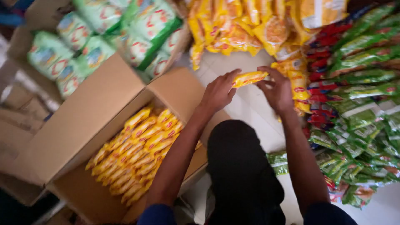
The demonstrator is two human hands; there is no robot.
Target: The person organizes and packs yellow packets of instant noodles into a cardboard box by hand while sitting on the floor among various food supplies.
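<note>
Both hands meet over the pale floor (254,112); the left hand (218,92) and the right hand (278,92) hold one yellow packet (249,78) between them, the left fingers (231,79) pinching its near end, the right fingers (266,75) curled round its far end; both are closed on it, neither spread wide. The packet hangs level above the floor, just beside the heap of yellow packets (241,29) and apart from the open cardboard box (96,112); by my judgement the step in hand is the picking and squaring-up of a single packet, and a move toward the box would call for turning it edge-on to match the rows.

The box stands at the person's left, flaps spread; inside, yellow packets in rows (135,154) stand on edge, filling roughly half, the near part showing bare cardboard; behind it a second carton (37,18) holds green-and-white packets (104,41); at the right, green packets (362,83) and red packets (323,62) lie loose on the floor.
</note>
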